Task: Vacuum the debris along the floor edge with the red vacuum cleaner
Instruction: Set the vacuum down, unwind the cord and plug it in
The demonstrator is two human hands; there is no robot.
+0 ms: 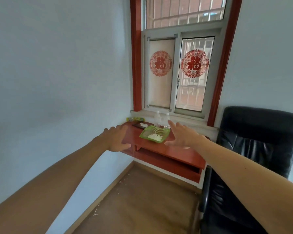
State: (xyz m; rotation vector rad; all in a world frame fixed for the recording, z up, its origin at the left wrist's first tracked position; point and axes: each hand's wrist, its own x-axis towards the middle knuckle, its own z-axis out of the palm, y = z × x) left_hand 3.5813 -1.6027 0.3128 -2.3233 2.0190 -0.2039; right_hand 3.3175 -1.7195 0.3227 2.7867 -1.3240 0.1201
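White debris (120,182) lies scattered on the brown wooden floor (145,203) along the baseboard of the left wall, with more bits (96,212) nearer to me. No red vacuum cleaner is in view. My left hand (116,138) and my right hand (183,136) are stretched out in front of me, fingers spread, holding nothing. Both hover in the air before a red desk (172,150).
A green dish (155,133) with white bits stands on the red desk under the window, beside two clear bottles (161,119). A black leather office chair (254,159) stands at the right. The pale wall runs along the left.
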